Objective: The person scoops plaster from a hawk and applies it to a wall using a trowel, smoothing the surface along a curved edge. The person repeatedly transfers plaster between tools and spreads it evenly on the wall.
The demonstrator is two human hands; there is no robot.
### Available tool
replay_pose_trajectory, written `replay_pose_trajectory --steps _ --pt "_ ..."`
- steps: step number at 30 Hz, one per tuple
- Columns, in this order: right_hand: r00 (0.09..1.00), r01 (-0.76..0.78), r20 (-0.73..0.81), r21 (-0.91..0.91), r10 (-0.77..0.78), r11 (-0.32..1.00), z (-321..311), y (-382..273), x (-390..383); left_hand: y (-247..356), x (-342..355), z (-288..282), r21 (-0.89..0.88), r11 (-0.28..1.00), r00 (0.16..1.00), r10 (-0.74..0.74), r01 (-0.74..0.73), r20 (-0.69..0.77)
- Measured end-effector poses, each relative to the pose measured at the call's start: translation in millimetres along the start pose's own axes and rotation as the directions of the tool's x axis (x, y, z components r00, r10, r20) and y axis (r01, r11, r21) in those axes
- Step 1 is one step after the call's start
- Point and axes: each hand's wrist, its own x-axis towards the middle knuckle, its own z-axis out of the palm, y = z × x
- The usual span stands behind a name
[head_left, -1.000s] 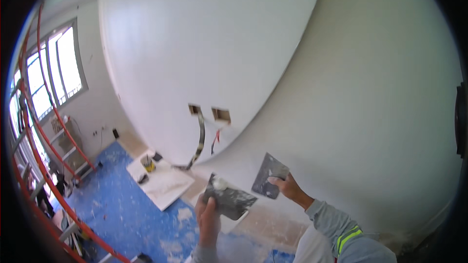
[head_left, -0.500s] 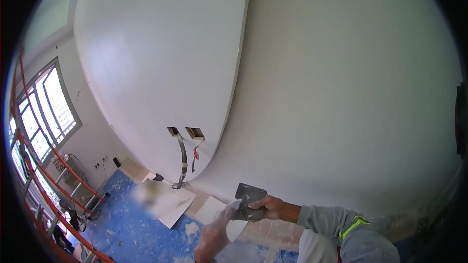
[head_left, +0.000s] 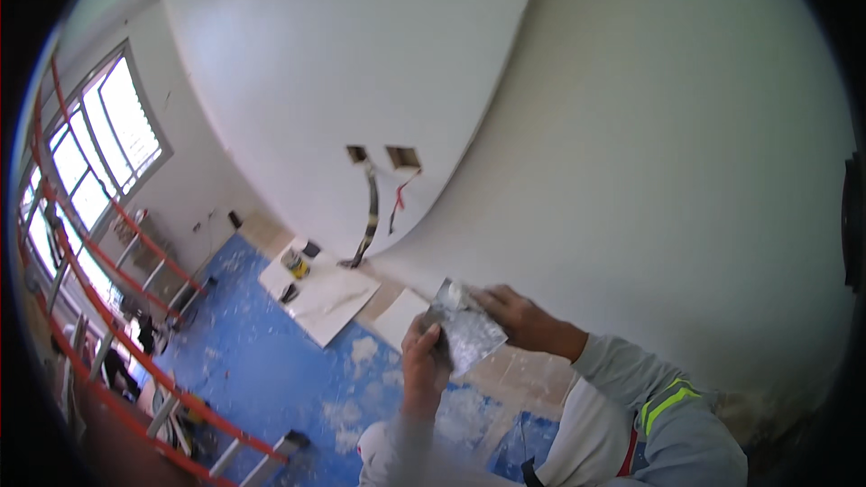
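Observation:
A square, thin metal scraper blade [head_left: 471, 340], grey and smeared with white, is tilted between my two hands above the floor. My left hand [head_left: 422, 365] is closed on its left edge, thumb over the face. My right hand [head_left: 521, 316] is closed at the upper right edge, its fingertips partly hidden. Beside those fingertips a lump of white paste [head_left: 458, 296] sits on the upper corner. Grey sleeves cover my forearms, the right one with a bright yellow-green band.
A large white panel [head_left: 334, 63] stands before the plain wall [head_left: 658, 162]. Cables [head_left: 372, 207] hang from its two square cut-outs. A yellow can [head_left: 295, 262] rests on a pale board [head_left: 329, 302] over blue floor covering [head_left: 262, 352]. An orange ladder [head_left: 203, 410] leans at left, near a window [head_left: 108, 135].
My left hand has come up and taken hold of the blade's left edge. The blade has turned, showing its brighter smeared face. The view has shifted, moving the panel up and right.

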Motion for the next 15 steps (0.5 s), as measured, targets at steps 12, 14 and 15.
replay_pose_trajectory --steps 12,14,15 --pt "0.736 -0.258 0.351 0.936 0.579 -0.241 -31 -7 18 38 5 -22 0.517 0.751 0.864 0.502 -0.411 -0.041" --pt "0.776 -0.224 0.376 0.915 0.507 -0.335 -30 -4 15 30 4 -30 0.623 0.669 0.848 0.53 -0.405 -0.018" --pt "0.773 -0.225 0.375 0.916 0.512 -0.331 -27 -7 15 28 4 -34 0.671 0.624 0.84 0.542 -0.401 -0.003"
